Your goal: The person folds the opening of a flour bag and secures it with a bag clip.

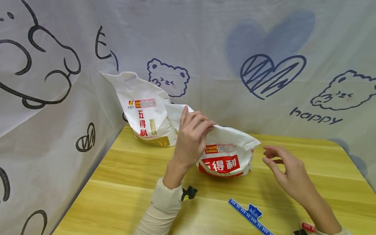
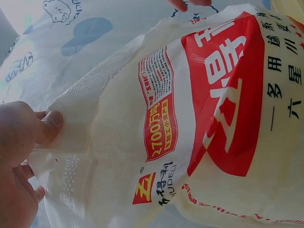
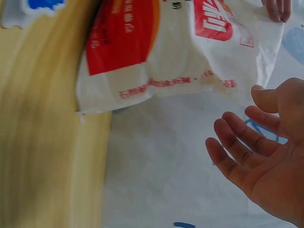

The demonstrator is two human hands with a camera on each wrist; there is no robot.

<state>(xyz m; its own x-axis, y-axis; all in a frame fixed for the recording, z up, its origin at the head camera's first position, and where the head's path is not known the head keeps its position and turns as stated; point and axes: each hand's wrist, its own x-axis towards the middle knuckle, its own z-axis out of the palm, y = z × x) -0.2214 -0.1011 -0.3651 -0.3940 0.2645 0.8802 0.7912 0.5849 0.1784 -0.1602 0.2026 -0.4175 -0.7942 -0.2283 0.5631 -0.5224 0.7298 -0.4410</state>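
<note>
A white flour bag [image 1: 224, 156] with a red label sits on the table, its top edge flattened and leaning to the right. My left hand [image 1: 191, 135] pinches that top edge; in the left wrist view the thumb [image 2: 53, 121] presses on the white fabric. Just right of the bag's upper corner, my right hand [image 1: 289, 173] is held in the air with fingers loosely bent and nothing between them. The right wrist view shows its fingers [image 3: 232, 152] spread apart beside the bag's side.
A second white flour bag [image 1: 149, 114] with gold trim stands behind on the left. In front lies a blue ruler-like clip [image 1: 249, 215] with piano-key marks. A red piece [image 1: 307, 227] lies by the right forearm. A printed cloth [image 1: 205, 49] hangs behind the wooden table [image 1: 117, 192].
</note>
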